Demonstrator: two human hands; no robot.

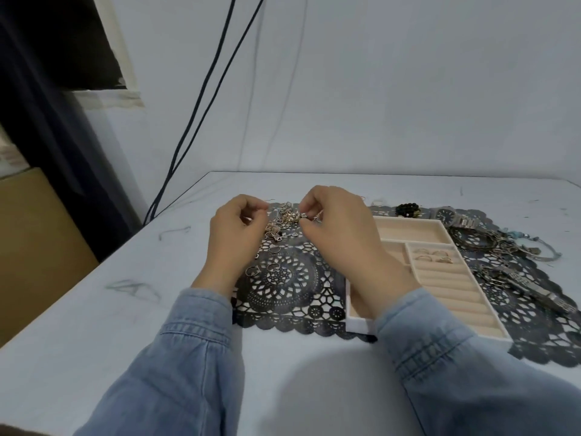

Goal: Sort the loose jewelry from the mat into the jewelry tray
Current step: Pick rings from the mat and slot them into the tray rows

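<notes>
A black lace mat (284, 287) lies on the white table. At its far left edge sits a tangled pile of chains and rings (283, 220). My left hand (234, 234) has its fingers curled at the pile's left side; whether it pinches anything I cannot tell. My right hand (338, 228) pinches a small piece at the pile's right side. Loose rings (262, 269) lie on the mat below the pile. The beige jewelry tray (440, 226) stands to the right, with a few rings (434, 255) in its ring rolls.
Watches (452, 217), bracelets and bangles (490, 243) are heaped on the mat right of the tray, with a dark bead bracelet (407, 209) behind it. Two black cables (201, 99) run down the wall at the table's back left. A cardboard box (37, 247) stands left of the table.
</notes>
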